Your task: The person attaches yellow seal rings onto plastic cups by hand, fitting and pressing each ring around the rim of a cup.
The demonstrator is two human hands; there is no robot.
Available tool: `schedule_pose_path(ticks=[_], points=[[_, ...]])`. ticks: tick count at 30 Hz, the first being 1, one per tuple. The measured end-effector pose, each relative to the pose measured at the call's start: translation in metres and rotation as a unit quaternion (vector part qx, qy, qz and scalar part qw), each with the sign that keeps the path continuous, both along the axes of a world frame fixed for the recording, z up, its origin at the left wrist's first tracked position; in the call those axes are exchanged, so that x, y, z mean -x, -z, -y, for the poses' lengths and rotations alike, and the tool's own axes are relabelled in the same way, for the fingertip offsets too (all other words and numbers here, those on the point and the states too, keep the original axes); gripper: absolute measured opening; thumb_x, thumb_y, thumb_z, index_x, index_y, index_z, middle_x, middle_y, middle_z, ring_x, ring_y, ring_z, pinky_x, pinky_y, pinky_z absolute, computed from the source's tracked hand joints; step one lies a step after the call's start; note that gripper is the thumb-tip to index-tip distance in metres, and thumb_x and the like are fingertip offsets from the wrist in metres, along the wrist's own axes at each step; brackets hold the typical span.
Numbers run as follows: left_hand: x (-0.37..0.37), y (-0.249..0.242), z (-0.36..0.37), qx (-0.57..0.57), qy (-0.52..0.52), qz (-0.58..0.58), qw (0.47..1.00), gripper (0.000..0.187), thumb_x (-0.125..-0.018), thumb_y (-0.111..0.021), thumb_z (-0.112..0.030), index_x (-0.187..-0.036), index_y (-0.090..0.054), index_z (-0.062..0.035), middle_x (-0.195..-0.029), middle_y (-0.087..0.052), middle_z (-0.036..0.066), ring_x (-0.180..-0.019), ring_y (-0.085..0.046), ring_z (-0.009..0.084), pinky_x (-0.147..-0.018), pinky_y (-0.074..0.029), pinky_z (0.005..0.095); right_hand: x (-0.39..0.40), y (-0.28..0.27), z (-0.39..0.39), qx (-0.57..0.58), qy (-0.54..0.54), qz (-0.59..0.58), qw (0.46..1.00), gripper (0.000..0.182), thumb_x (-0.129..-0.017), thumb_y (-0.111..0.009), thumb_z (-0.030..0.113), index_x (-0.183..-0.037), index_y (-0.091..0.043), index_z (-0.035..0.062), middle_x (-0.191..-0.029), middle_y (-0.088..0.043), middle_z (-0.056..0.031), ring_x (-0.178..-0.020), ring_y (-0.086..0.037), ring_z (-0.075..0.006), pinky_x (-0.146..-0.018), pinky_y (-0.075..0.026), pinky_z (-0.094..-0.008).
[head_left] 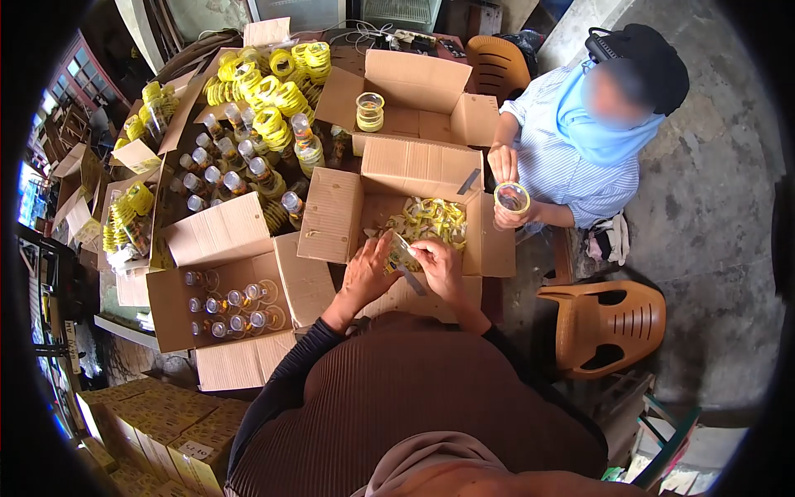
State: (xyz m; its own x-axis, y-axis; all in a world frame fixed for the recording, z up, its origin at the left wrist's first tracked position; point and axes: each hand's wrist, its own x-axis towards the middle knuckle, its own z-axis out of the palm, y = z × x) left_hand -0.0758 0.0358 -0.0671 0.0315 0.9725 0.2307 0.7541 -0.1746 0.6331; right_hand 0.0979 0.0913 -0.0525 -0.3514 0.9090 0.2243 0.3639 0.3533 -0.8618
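Over an open cardboard box (330, 217), my left hand (368, 272) is closed around a clear glass (402, 248) with yellow on its side. The glass is tilted and partly covered by my fingers. My right hand (440, 263) pinches at its right edge; what lies exactly between those fingertips is hard to make out. Beneath and beyond my hands, yellow and pale label scraps (435, 222) lie heaped in the box.
Left stands a box (178, 319) of clear glasses (236, 298). Behind are several glasses (246, 149) and yellow-banded stacks (290, 98). One yellow-banded glass (370, 112) sits at a rear box (414, 76). At right, a co-worker (580, 149) holds a glass (513, 197) near an orange chair (613, 327).
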Motion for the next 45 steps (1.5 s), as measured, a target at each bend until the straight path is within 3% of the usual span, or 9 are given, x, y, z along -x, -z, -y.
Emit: schedule_pose_path(ticks=[10,15,20,27,29,33,37,41,45], points=[[-0.004,-0.019,0.002,0.171,0.029,-0.113,0.978,0.084,-0.071,-0.081,-0.029,-0.143,-0.040,-0.0142,-0.107,-0.066,0.018,-0.090,-0.067,0.0369,-0.072,-0.055,0.0448,0.002,0.006,-0.008,-0.024,0.051,0.036,0.998,0.010,-0.085,-0.069,0.010,-0.084,-0.065,0.0009,-0.072,-0.064,-0.0149,-0.062,-0.064,-0.0262,-0.057,-0.048,-0.0348],[0.021,-0.003,-0.007,0.077,0.029,0.144,0.986,0.061,-0.073,-0.081,-0.027,-0.124,-0.055,-0.0060,-0.108,-0.066,0.016,-0.097,-0.067,0.0285,-0.076,-0.056,0.0374,-0.009,0.041,-0.024,0.011,0.075,-0.016,0.997,0.017,-0.087,-0.069,0.017,-0.086,-0.066,0.0005,-0.069,-0.065,-0.0123,-0.060,-0.063,-0.0207,-0.056,-0.047,-0.0316],[0.043,0.001,-0.002,0.069,0.042,0.224,0.971,0.044,-0.073,-0.083,-0.017,-0.109,-0.065,-0.0016,-0.104,-0.066,0.012,-0.100,-0.067,0.0237,-0.081,-0.056,0.0345,-0.012,0.025,-0.027,0.338,0.027,-0.153,0.928,0.012,-0.091,-0.065,0.013,-0.095,-0.067,0.0017,-0.080,-0.066,-0.0026,-0.067,-0.060,-0.0078,-0.060,-0.047,-0.0215],[0.077,0.001,0.021,0.149,0.108,0.439,0.879,0.049,-0.076,-0.083,-0.015,-0.118,-0.061,-0.0023,-0.113,-0.065,0.008,-0.107,-0.062,0.0187,-0.093,-0.050,0.0316,-0.015,0.046,-0.034,0.331,-0.005,-0.129,0.935,0.015,-0.094,-0.064,0.018,-0.098,-0.063,0.0042,-0.082,-0.061,-0.0005,-0.071,-0.057,-0.0073,-0.064,-0.046,-0.0210],[0.100,0.001,0.033,0.138,0.042,0.348,0.926,0.050,-0.076,-0.083,-0.018,-0.114,-0.057,-0.0019,-0.111,-0.065,0.009,-0.107,-0.061,0.0187,-0.092,-0.050,0.0332,-0.014,0.048,-0.036,0.316,-0.014,-0.134,0.939,0.015,-0.094,-0.064,0.018,-0.097,-0.060,0.0041,-0.082,-0.059,0.0001,-0.070,-0.055,-0.0070,-0.063,-0.046,-0.0214],[0.158,-0.013,0.072,0.124,-0.125,0.492,0.853,0.046,-0.076,-0.083,-0.020,-0.110,-0.059,-0.0011,-0.107,-0.063,0.009,-0.097,-0.063,0.0195,-0.080,-0.054,0.0309,-0.010,0.035,-0.032,0.278,0.007,-0.067,0.958,0.020,-0.092,-0.067,0.021,-0.092,-0.059,0.0033,-0.080,-0.058,0.0007,-0.070,-0.054,-0.0065,-0.064,-0.045,-0.0210],[0.244,0.001,0.126,0.023,-0.297,0.419,0.858,0.033,-0.082,-0.073,-0.014,-0.111,-0.060,-0.0024,-0.105,-0.062,0.010,-0.095,-0.062,0.0199,-0.077,-0.054,0.0324,-0.022,0.050,-0.032,0.226,-0.014,0.004,0.974,0.020,-0.091,-0.069,0.018,-0.090,-0.059,0.0015,-0.077,-0.058,-0.0006,-0.067,-0.053,-0.0072,-0.062,-0.045,-0.0220],[0.313,0.026,0.164,-0.010,-0.503,-0.054,0.863,0.032,-0.075,-0.072,-0.019,-0.100,-0.061,-0.0025,-0.099,-0.062,0.016,-0.094,-0.062,0.0337,-0.081,-0.051,0.0432,-0.027,0.061,-0.031,0.215,-0.013,0.005,0.977,0.019,-0.090,-0.070,0.016,-0.090,-0.058,0.0006,-0.076,-0.058,-0.0012,-0.066,-0.053,-0.0076,-0.061,-0.045,-0.0221],[0.339,0.053,0.162,0.036,-0.522,-0.115,0.844,0.031,-0.072,-0.071,-0.016,-0.099,-0.058,-0.0056,-0.100,-0.062,0.016,-0.093,-0.061,0.0356,-0.079,-0.050,0.0457,-0.033,0.070,-0.032,0.150,-0.021,0.046,0.987,0.019,-0.089,-0.070,0.015,-0.089,-0.059,0.0001,-0.077,-0.059,-0.0022,-0.066,-0.054,-0.0088,-0.062,-0.046,-0.0236]])
